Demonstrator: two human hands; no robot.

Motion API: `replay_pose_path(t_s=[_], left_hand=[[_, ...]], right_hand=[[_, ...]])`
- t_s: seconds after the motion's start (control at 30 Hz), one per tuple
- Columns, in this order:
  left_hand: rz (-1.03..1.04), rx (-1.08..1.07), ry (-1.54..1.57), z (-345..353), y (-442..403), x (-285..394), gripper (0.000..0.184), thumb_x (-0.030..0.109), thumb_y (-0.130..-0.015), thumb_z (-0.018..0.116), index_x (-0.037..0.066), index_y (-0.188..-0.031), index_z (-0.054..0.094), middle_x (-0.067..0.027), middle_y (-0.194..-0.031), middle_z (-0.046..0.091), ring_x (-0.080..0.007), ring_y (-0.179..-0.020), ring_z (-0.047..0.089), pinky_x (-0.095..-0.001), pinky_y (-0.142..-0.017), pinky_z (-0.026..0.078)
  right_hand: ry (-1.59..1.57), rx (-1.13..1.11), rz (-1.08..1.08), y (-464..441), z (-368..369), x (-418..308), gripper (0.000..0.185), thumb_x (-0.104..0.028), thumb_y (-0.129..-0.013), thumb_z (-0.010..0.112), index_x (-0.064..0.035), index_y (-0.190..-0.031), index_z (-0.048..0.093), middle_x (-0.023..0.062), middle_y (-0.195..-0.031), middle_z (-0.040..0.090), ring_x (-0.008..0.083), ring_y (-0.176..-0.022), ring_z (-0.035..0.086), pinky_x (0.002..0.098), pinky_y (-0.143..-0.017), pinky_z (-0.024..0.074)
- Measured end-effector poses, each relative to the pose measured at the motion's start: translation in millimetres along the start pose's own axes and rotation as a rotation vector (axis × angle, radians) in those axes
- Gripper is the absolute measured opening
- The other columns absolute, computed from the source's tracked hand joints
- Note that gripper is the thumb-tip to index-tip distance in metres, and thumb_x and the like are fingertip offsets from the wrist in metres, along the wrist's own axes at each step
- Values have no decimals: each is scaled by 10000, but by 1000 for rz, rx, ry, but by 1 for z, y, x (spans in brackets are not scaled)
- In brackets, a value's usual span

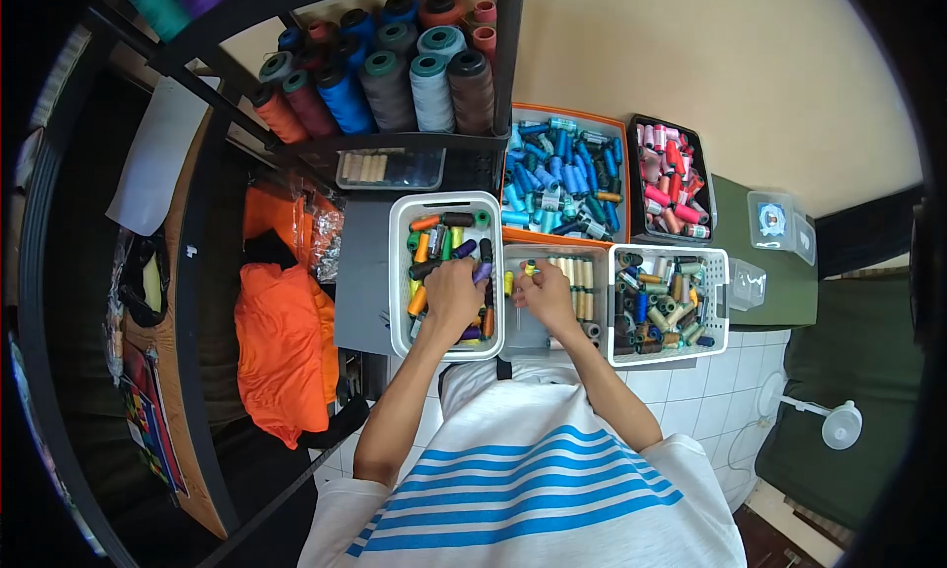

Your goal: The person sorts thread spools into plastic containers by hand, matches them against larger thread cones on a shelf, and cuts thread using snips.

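My left hand (456, 297) reaches down into a white basket (398, 272) of mixed thread spools in orange, black, yellow, green and purple. Its fingers are closed around a light purple thread spool (482, 272). Over the clear plastic bin (525, 341) beside it, my right hand (546, 300) pinches a small yellow thread spool (531, 268), mostly covered by the fingers. Another yellow spool (509, 283) stands at that bin's left side. Rows of cream spools (582, 290) fill its right part.
An orange-rimmed bin (624, 173) holds blue spools; a black bin (708, 173) holds pink and red ones. At right is a white basket (724, 292) of mixed spools. A black shelf (509, 65) with large thread cones (383, 89) rises behind. Orange cloth (281, 351) hangs at left.
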State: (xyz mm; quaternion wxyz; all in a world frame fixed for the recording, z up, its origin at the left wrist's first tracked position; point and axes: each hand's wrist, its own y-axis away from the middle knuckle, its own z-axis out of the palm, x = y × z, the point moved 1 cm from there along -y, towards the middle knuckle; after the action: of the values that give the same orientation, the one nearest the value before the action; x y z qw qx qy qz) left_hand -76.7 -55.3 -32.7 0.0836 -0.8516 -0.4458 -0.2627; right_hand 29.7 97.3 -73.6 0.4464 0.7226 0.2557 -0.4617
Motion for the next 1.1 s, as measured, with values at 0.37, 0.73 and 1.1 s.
replay_pose_path(t_s=[0.37,0.73,1.1], left_hand=[[-81,28,113,-37,5,5,309,173,-779,878,4,-1004,749,-123,-723,721,-324,-710,715,-440,-677,543],[-106,69,140,-40,20,4,317,179,-785,878,20,-1030,756,-105,-739,728,-320,-707,715,-440,-667,538],[-102,176,327,-47,-1,-6,177,91,-841,813,4,-976,739,-146,-800,734,-337,-701,706,-421,-662,542]], right_hand=[[446,7,-99,24,-8,-32,317,-45,-880,735,140,-1104,609,234,-682,690,339,-626,719,426,-585,571],[789,-32,-236,28,13,-16,562,19,-714,803,105,-1229,596,321,-913,697,488,-891,702,525,-781,587],[663,117,-393,19,14,-14,384,76,-806,653,57,-1183,581,289,-976,659,493,-914,657,552,-799,545]])
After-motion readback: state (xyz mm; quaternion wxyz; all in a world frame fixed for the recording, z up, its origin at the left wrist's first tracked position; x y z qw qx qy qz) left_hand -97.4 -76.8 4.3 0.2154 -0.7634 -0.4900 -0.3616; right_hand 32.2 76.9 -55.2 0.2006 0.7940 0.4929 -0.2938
